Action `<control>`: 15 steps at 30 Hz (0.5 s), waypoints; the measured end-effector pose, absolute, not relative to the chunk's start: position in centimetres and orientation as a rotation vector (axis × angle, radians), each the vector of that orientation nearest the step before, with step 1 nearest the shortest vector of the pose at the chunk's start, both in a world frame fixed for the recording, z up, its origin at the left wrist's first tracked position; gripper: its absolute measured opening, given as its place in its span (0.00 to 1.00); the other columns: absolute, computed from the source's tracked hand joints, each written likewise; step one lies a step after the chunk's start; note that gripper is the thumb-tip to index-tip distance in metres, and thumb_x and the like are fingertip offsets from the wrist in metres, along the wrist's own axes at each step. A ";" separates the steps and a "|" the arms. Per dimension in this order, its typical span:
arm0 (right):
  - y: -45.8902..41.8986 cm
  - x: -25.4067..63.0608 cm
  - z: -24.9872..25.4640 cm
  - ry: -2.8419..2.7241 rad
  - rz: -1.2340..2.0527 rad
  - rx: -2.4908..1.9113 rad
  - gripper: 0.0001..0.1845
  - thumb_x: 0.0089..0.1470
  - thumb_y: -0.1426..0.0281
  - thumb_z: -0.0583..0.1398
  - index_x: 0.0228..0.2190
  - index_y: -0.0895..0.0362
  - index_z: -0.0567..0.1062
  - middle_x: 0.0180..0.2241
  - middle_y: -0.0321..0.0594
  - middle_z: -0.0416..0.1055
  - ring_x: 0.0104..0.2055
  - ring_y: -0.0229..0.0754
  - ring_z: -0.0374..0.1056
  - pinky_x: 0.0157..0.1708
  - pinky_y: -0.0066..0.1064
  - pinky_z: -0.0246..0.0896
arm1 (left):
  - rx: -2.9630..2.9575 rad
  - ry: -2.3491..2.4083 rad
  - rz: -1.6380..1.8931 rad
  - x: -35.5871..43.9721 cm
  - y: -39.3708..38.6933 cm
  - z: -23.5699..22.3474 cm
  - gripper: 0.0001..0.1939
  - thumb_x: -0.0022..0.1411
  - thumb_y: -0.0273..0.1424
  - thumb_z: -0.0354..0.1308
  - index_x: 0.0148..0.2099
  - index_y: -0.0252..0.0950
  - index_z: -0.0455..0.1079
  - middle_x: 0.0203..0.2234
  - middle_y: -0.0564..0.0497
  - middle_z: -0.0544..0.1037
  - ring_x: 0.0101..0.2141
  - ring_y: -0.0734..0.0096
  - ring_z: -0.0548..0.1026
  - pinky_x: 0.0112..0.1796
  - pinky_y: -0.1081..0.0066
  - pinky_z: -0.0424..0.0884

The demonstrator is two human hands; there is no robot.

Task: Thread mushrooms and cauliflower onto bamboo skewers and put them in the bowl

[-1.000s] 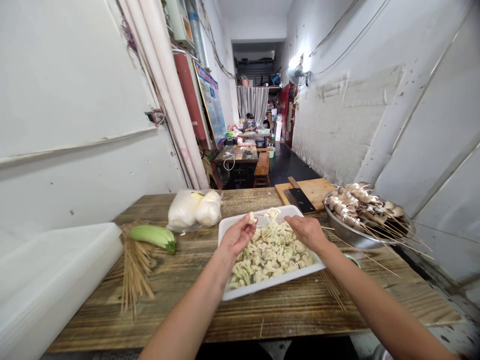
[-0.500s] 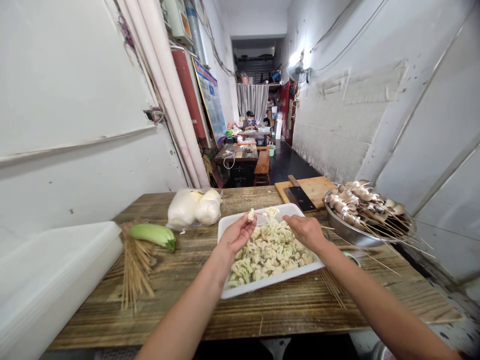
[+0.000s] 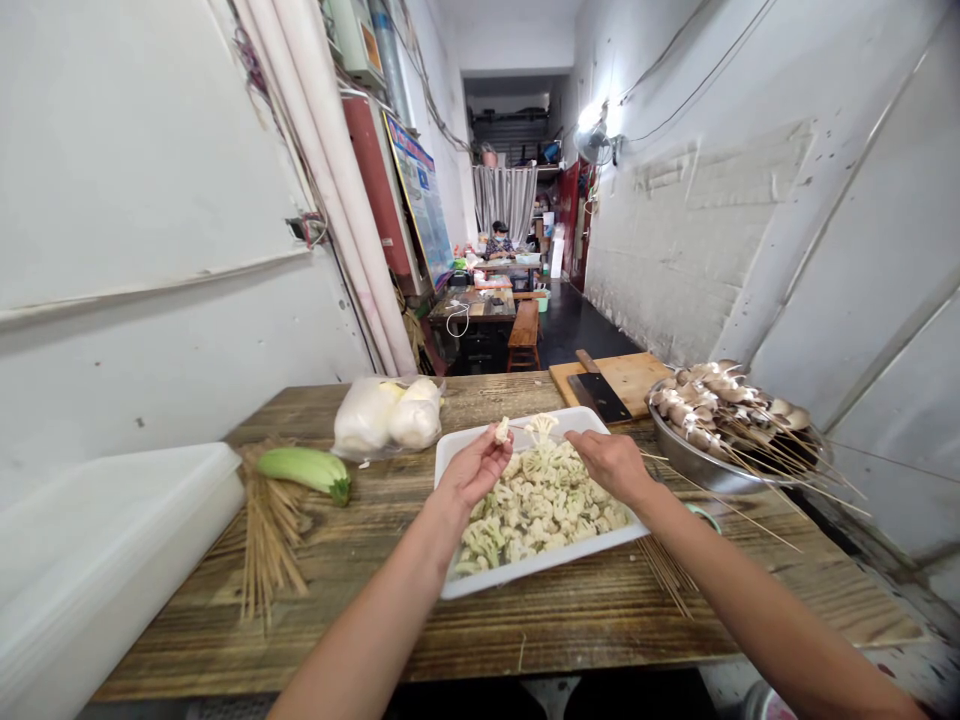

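Over the left side of a white tray (image 3: 525, 577), my left hand (image 3: 478, 467) pinches a small cauliflower floret (image 3: 502, 431) between thumb and fingers. My right hand (image 3: 611, 462) is closed round a thin skewer, most of it hidden by the fingers. Another floret (image 3: 541, 428) sits along the skewer between the two hands. The skewer's tip points at the floret in my left hand; whether it has gone in, I cannot make out. Below both hands, cut cauliflower (image 3: 544, 505) fills the tray.
At right stands a steel bowl (image 3: 697, 470) of skewered mushrooms (image 3: 720, 405), sticks jutting out. Behind it lie a cutting board (image 3: 637, 378) and a cleaver (image 3: 600, 395). Leftward are a bagged vegetable (image 3: 390, 415), a green squash (image 3: 304, 469), loose skewers (image 3: 271, 550) and stacked white trays (image 3: 127, 560). A person (image 3: 499, 240) sits far back.
Almost nothing differs. Both hands keep their grips over the tray, and the floret on the skewer has shifted very slightly leftward.
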State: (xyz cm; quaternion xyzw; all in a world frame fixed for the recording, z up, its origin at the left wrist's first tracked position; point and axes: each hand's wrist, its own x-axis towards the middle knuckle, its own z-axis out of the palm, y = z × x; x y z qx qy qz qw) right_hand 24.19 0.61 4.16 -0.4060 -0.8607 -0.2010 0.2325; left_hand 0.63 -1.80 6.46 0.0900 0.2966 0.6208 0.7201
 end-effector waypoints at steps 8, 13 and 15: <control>0.2 23.8 4.6 -2.369 -0.547 -1.107 0.14 0.59 0.73 0.50 0.43 0.55 0.72 0.26 0.36 0.72 0.26 0.35 0.65 0.23 0.27 0.44 | 0.330 0.671 1.469 0.9 -1.9 6.1 0.06 0.58 0.18 0.52 0.36 0.25 0.69 0.29 0.44 0.75 0.31 0.73 0.75 0.34 0.73 0.75; 0.3 23.9 4.5 -2.353 -0.544 -1.097 0.14 0.59 0.72 0.50 0.44 0.55 0.71 0.26 0.36 0.72 0.25 0.35 0.65 0.23 0.27 0.44 | 0.287 0.602 1.434 0.7 -1.7 6.1 0.06 0.59 0.19 0.51 0.36 0.25 0.69 0.30 0.43 0.75 0.33 0.72 0.75 0.35 0.73 0.75; 0.3 23.9 4.4 -2.342 -0.548 -1.091 0.14 0.59 0.72 0.50 0.43 0.55 0.72 0.25 0.36 0.72 0.25 0.35 0.64 0.23 0.27 0.44 | 0.286 0.601 1.420 0.7 -1.7 6.0 0.06 0.59 0.19 0.51 0.36 0.26 0.69 0.30 0.43 0.75 0.33 0.72 0.75 0.35 0.73 0.75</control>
